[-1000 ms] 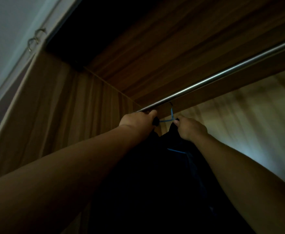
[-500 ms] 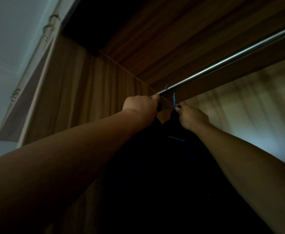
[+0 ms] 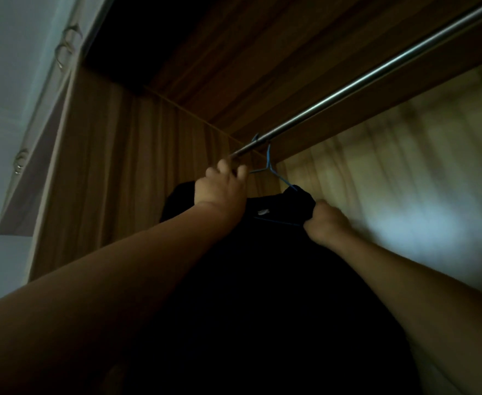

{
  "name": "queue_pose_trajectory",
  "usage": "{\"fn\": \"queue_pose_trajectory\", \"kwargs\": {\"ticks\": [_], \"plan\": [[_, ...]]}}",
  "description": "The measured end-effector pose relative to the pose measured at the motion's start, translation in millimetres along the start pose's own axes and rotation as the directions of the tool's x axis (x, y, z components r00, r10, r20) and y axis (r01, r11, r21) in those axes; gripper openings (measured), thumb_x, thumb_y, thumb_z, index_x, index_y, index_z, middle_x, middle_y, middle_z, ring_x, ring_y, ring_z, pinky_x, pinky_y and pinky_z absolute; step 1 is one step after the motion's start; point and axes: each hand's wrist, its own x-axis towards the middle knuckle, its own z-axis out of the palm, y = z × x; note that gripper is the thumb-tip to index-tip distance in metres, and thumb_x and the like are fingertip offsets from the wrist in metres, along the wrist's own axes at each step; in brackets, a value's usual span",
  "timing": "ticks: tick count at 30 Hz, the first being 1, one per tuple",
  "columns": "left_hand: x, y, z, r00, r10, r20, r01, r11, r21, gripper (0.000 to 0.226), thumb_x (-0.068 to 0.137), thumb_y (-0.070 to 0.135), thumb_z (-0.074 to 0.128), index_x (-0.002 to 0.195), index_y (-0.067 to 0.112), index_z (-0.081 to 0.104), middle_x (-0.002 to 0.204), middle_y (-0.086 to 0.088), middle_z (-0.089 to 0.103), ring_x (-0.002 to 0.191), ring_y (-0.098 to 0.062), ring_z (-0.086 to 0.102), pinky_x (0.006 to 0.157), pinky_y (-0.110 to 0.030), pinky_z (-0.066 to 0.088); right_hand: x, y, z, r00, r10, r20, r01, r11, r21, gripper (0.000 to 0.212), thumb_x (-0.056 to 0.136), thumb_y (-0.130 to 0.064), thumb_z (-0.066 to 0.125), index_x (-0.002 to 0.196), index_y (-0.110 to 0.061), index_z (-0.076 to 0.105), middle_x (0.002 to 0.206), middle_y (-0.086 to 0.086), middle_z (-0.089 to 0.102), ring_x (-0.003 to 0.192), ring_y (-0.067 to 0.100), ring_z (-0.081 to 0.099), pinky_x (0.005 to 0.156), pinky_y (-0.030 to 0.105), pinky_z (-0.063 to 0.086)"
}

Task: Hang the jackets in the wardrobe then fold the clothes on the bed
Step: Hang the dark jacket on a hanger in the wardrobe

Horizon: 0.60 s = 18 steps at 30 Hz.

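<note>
Dark jacket [image 3: 265,275] between both hands [image 3: 220,193]

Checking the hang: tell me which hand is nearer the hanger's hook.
Left. The left hand is just below-left of the blue hook on the rail; the right hand is lower and farther right, gripping the dark jacket.

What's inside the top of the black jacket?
A blue hanger. Its hook is over the metal rail and its wire arms go into the jacket. The dark cloth covers the rest of it.
</note>
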Motion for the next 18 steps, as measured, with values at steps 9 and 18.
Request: {"fn": "queue_pose_trajectory", "kwargs": {"ticks": [9, 18], "plan": [[4.9, 16.4, -6.4, 0.977, 0.007, 0.211, 0.101, 0.862, -0.497, 0.064, 0.094, 0.009, 0.057, 0.145, 0.005, 0.019, 0.087, -0.011, 0.053, 0.072, -0.024, 0.054, 0.052, -0.034, 0.036, -1.1, 19.0, -3.1, 0.989, 0.047, 0.141, -0.094, 0.935, 0.342, 0.048, 0.103, -0.031, 0.04, 0.149, -0.015, 0.045, 0.143, 0.012, 0.053, 0.12, 0.028, 0.056, 0.085, 0.031, 0.045], [15.4, 23.7, 3.9, 0.978, 0.164, 0.132, -0.055, 0.804, -0.592, 0.054, 0.093, 0.006, 0.058, 0.137, -0.004, 0.027, 0.078, -0.007, 0.048, 0.065, -0.022, 0.051, 0.05, -0.032, 0.033, -9.3, -13.4, 30.5, 0.999, -0.028, 0.03, 0.007, 0.839, 0.544, 0.029, 0.098, -0.013, 0.045, 0.118, -0.001, 0.06, 0.139, 0.021, 0.048, 0.126, 0.036, 0.051, 0.094, 0.028, 0.037]]}}
